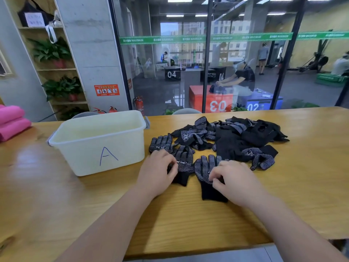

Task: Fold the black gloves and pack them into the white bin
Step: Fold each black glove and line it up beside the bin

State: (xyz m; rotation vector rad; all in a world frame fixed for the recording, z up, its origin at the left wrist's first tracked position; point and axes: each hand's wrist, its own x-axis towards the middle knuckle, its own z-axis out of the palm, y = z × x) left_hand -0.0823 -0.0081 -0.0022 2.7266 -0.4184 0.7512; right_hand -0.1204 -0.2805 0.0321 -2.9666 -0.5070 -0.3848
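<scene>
Head view is showing my left hand (158,171) curling its fingers onto one dotted black glove (184,161) beside the white bin (98,142), which is bearing a blue handwritten "A" (107,156). My right hand (232,178) is pinching a second glove (204,169) lying flat on the table (302,176). More gloves are lying in a heap (236,137) beyond my hands, their white logos unreadable, and a green strip (196,39) on the glass is reading "MAXIMUM".

Both forearms reach forward (bare, palms down); left hand (157,172) pinches left glove (186,165); right hand (235,179) pinches right glove (203,167).
</scene>
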